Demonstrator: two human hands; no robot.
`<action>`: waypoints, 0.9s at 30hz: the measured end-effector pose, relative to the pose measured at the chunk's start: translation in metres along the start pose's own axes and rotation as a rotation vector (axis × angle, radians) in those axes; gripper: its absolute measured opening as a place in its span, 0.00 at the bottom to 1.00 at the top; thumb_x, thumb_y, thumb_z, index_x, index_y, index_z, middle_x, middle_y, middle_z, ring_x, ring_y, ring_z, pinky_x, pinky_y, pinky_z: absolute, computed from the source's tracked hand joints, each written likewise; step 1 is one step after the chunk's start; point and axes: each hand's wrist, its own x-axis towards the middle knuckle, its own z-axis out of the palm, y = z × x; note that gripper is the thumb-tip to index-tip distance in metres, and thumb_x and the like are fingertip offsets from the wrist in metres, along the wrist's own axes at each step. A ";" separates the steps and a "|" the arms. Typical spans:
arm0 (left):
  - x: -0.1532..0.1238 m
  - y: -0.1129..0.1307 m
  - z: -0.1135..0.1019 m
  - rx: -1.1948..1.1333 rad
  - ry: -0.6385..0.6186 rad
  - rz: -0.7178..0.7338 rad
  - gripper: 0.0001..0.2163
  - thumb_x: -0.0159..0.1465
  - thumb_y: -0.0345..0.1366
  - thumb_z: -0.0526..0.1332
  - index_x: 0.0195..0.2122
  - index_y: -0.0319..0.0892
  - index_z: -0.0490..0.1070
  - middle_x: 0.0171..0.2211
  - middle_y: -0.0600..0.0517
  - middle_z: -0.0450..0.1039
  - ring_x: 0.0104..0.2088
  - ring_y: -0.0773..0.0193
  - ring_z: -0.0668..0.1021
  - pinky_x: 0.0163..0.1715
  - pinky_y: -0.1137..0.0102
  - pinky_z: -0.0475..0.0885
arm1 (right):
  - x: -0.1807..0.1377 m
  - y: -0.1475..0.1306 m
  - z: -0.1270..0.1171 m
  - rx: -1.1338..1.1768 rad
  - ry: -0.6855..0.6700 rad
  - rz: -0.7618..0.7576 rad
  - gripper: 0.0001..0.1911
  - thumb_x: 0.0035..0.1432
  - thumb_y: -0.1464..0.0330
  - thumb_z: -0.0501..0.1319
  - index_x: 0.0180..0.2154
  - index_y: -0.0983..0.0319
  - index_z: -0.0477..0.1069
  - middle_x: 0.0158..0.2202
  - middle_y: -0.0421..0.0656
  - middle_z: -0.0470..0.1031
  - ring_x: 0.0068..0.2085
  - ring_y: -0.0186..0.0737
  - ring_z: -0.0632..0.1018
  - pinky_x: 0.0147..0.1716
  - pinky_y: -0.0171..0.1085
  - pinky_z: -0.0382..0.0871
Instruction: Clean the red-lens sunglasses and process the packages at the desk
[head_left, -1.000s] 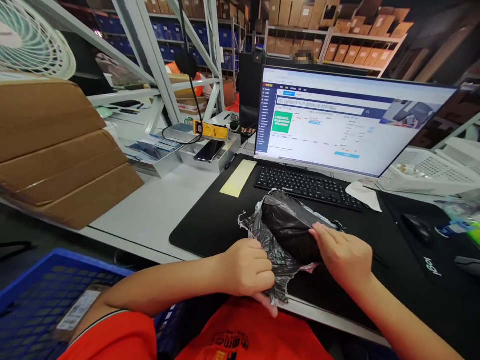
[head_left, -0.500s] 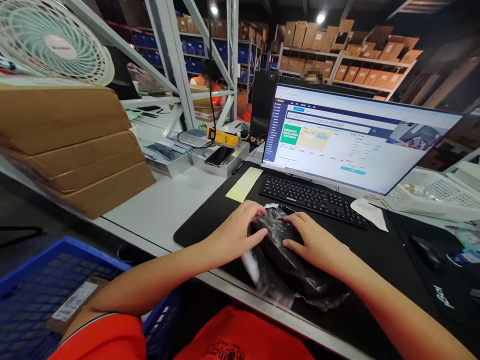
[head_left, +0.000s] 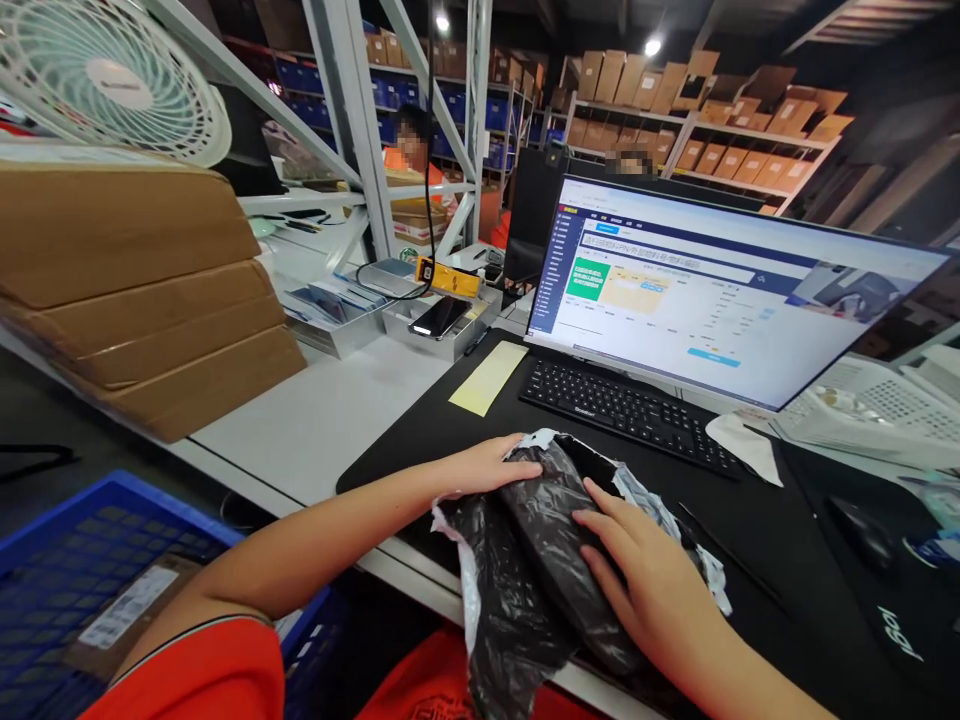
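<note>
At the lower centre of the frame we rest our left hand (head_left: 480, 468), fingers flat, and our right hand (head_left: 651, 590), fingers spread, on a torn black plastic mailer bag (head_left: 540, 560) lying on the black desk mat (head_left: 420, 440) before the keyboard (head_left: 626, 412).

Grey steel racks (head_left: 352, 130) and shelves of cartons (head_left: 697, 130) under ceiling lamps (head_left: 651, 46).

bag (head_left: 540, 540): crinkled glossy black plastic | desk mat (head_left: 420, 440): matt black | boxes (head_left: 142, 290): brown cardboard
</note>
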 end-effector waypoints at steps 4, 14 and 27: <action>0.004 -0.001 0.003 -0.028 0.036 0.029 0.24 0.62 0.44 0.63 0.58 0.42 0.70 0.60 0.46 0.72 0.59 0.49 0.72 0.64 0.56 0.62 | -0.003 -0.013 -0.006 -0.043 0.068 -0.081 0.13 0.64 0.73 0.58 0.49 0.62 0.74 0.61 0.54 0.73 0.56 0.48 0.78 0.49 0.47 0.80; -0.030 0.035 -0.007 0.086 0.308 0.807 0.17 0.74 0.42 0.51 0.42 0.43 0.78 0.45 0.44 0.76 0.48 0.56 0.77 0.52 0.60 0.71 | 0.022 -0.022 0.000 -0.146 0.164 -0.273 0.17 0.63 0.77 0.54 0.51 0.60 0.72 0.54 0.54 0.77 0.48 0.47 0.81 0.43 0.43 0.80; -0.069 0.032 0.018 0.693 0.520 1.165 0.13 0.73 0.39 0.51 0.46 0.40 0.74 0.41 0.46 0.83 0.52 0.57 0.80 0.61 0.62 0.69 | 0.016 0.014 0.002 -0.030 0.439 -0.247 0.17 0.61 0.76 0.62 0.50 0.56 0.70 0.35 0.41 0.82 0.35 0.38 0.83 0.38 0.36 0.79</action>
